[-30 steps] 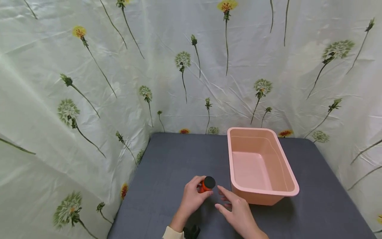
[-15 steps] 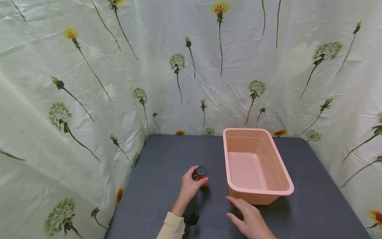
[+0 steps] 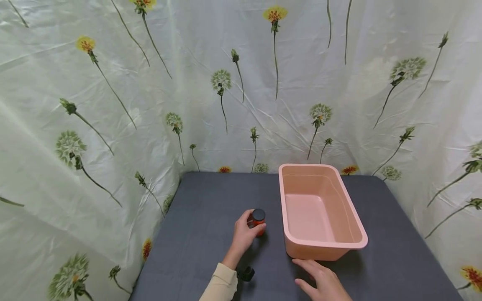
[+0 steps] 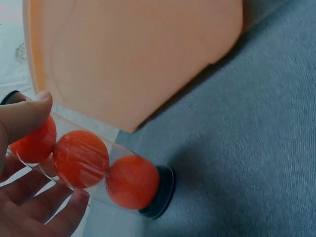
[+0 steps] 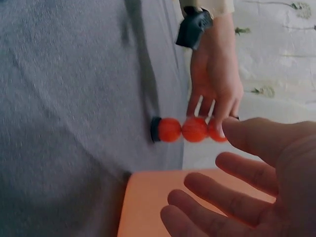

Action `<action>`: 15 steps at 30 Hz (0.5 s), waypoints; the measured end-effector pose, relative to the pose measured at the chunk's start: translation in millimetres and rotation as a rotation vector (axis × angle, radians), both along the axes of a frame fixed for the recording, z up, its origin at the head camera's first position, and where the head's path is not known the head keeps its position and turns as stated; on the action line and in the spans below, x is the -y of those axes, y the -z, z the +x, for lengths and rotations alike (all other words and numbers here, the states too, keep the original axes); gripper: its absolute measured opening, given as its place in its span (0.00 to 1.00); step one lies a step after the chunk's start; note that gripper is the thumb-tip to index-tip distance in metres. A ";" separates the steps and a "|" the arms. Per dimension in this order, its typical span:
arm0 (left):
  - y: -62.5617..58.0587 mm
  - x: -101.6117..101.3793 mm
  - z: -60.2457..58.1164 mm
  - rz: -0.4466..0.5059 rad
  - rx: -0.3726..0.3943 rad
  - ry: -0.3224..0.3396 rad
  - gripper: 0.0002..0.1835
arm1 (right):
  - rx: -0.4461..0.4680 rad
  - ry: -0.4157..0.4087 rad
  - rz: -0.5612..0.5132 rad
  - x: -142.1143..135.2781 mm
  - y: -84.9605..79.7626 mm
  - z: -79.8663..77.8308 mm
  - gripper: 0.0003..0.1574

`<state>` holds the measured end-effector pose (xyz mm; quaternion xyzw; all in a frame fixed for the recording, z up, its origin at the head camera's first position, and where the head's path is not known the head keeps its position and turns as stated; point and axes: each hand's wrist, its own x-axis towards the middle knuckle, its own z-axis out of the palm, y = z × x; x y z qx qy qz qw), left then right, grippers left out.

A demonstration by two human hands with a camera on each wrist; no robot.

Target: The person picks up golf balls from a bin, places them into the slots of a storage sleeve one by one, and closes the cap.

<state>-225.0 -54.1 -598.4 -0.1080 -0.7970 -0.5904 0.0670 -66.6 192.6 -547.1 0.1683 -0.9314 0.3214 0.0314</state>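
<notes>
My left hand [image 3: 242,236] grips a clear tube [image 4: 114,148] with three orange-red balls inside and black caps at both ends. The thumb lies on one side of its upper part, fingers on the other. In the head view the tube stands about upright, left of the pink tub [image 3: 285,217]. Its lower black cap [image 5: 155,129] is at or just above the table; I cannot tell which. My right hand [image 3: 320,280] is near the tub's front end, fingers spread and relaxed, holding nothing. In the right wrist view it appears in front of the tub.
The dark grey table [image 3: 222,196] carries the pink tub on its right half. A black device [image 3: 246,274] is strapped at my left wrist. A white cloth [image 3: 203,83] with a dandelion print hangs behind and along the sides.
My left hand has moved the tube forward and brought it from tilted to roughly upright. The right hand has drawn away from the tube, toward the lower right. The head view has shifted slightly.
</notes>
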 end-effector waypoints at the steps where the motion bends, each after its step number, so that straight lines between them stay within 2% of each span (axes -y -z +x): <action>1: 0.4 0.4 0.2 -0.003 -0.001 0.001 0.26 | -0.007 -0.001 0.002 -1.6 -0.1 0.7 0.30; 7: -0.7 3.7 1.0 -0.042 -0.018 -0.002 0.26 | -0.024 -0.041 0.056 -12.7 -9.3 1.6 0.32; 9: -2.0 4.6 0.9 -0.069 -0.016 -0.007 0.27 | 0.005 -0.073 0.054 -16.9 -17.1 1.8 0.32; 10: -3.2 5.5 0.9 -0.090 -0.012 -0.009 0.28 | 0.011 -0.092 0.043 -18.9 -21.7 2.2 0.32; 15: -14.0 13.1 3.7 -0.198 -0.027 0.000 0.35 | -0.066 -0.170 -0.071 -26.6 -45.5 4.0 0.28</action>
